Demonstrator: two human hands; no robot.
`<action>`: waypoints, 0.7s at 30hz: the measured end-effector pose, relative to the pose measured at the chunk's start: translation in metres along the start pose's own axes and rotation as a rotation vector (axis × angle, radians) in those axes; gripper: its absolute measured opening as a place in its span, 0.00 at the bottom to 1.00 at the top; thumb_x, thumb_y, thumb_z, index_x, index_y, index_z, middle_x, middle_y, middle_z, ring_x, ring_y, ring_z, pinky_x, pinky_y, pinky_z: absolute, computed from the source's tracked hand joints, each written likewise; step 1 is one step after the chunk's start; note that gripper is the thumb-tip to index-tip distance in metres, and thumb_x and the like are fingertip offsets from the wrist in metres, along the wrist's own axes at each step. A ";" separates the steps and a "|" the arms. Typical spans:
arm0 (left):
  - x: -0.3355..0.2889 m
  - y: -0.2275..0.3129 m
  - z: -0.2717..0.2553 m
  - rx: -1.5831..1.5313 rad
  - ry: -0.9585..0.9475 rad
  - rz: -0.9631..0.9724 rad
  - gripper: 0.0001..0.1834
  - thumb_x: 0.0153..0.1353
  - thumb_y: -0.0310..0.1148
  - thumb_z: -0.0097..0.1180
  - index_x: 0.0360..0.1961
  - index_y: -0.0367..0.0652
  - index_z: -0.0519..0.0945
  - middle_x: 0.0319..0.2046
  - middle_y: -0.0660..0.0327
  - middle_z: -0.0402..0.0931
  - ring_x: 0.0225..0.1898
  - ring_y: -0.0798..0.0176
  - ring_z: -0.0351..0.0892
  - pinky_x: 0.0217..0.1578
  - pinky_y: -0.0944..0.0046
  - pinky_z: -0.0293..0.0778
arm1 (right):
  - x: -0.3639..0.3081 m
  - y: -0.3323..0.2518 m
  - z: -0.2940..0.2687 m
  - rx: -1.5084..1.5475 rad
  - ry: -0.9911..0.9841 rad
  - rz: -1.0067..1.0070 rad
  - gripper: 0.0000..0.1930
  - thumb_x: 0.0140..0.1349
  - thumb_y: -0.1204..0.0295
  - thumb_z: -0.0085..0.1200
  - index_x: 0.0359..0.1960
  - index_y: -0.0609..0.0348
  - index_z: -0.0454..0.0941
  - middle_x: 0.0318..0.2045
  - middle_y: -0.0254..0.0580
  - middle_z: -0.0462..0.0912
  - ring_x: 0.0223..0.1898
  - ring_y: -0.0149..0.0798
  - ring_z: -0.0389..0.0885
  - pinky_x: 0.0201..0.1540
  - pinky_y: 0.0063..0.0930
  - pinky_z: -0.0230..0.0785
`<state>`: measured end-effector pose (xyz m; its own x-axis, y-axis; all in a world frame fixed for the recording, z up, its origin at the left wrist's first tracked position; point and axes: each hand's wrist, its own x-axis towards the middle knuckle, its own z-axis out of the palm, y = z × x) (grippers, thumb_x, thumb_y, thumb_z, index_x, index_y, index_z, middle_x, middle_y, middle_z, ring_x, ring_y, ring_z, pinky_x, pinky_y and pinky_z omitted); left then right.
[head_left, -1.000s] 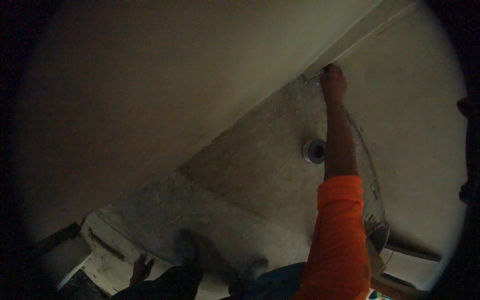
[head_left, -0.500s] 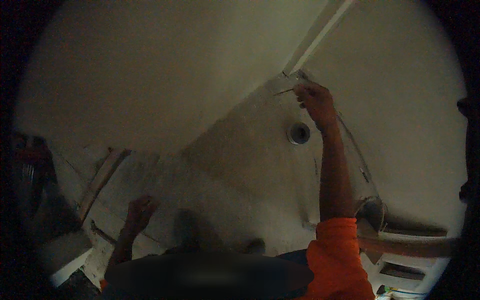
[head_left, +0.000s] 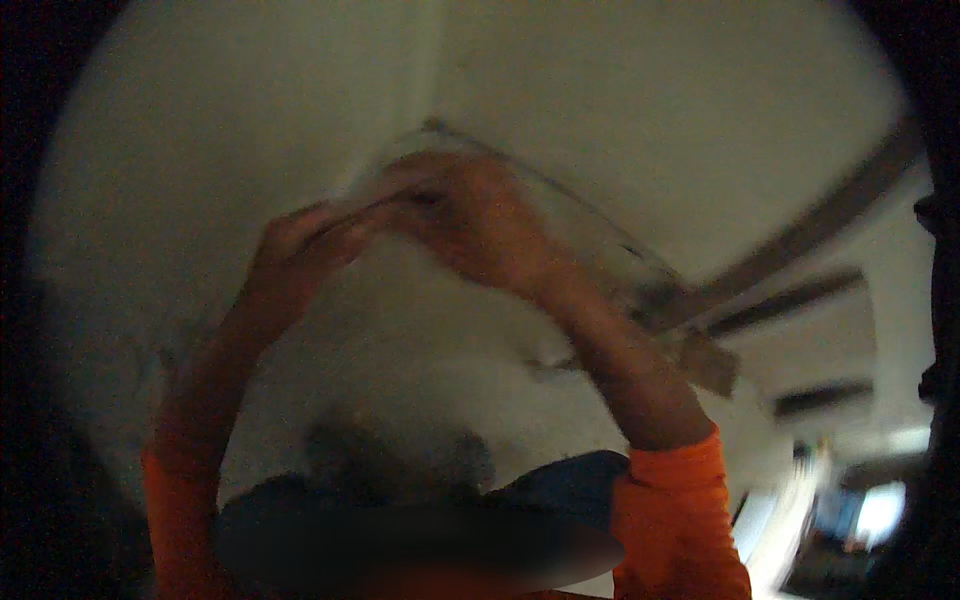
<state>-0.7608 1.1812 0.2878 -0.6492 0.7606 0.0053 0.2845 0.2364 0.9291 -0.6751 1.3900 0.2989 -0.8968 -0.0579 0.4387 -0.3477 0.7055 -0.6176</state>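
A thin dark stick (head_left: 374, 208), blurred, lies in the gap between the two hands, in front of the person. Its long axis slants up from left to right, from the left hand's (head_left: 298, 246) fingers to the right hand's (head_left: 478, 212) palm side. It thus lies left of the right hand and right of the left hand, touching or almost touching both. The right hand seems to grasp its upper end with curled fingers, the back of the hand turned up; for the left hand, fingers extended toward the right, I cannot tell whether it grips or only touches. Both forearms lean inward from orange sleeves (head_left: 675, 495), forming an arch. Beyond the hands, a dark line runs along the foot of a pale wall (head_left: 660, 130); to the right is a brown plank (head_left: 815, 228).
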 end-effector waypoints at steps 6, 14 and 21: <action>-0.085 -0.042 0.018 0.153 -0.063 -0.076 0.16 0.63 0.44 0.58 0.36 0.39 0.80 0.31 0.63 0.72 0.33 0.68 0.68 0.34 0.64 0.66 | -0.089 -0.062 0.045 -0.275 0.020 -0.023 0.09 0.50 0.68 0.59 0.32 0.57 0.84 0.35 0.50 0.84 0.40 0.53 0.83 0.44 0.49 0.77; -0.233 -0.039 -0.062 0.001 -0.192 0.022 0.13 0.63 0.39 0.57 0.28 0.41 0.74 0.27 0.62 0.71 0.30 0.66 0.68 0.32 0.64 0.66 | -0.135 -0.260 0.084 -0.258 -0.181 0.366 0.13 0.53 0.65 0.58 0.28 0.66 0.81 0.29 0.58 0.79 0.35 0.59 0.82 0.41 0.51 0.77; -0.207 -0.033 -0.063 0.245 -0.295 0.188 0.12 0.65 0.38 0.55 0.28 0.42 0.72 0.26 0.63 0.68 0.28 0.65 0.67 0.33 0.64 0.66 | -0.149 -0.266 0.058 -0.174 -0.019 0.322 0.14 0.54 0.70 0.57 0.37 0.71 0.77 0.38 0.60 0.77 0.41 0.60 0.80 0.43 0.50 0.76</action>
<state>-0.6802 0.9780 0.2788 -0.3502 0.9363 0.0273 0.5608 0.1862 0.8068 -0.4651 1.1698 0.3603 -0.9581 0.1750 0.2269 0.0036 0.7990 -0.6013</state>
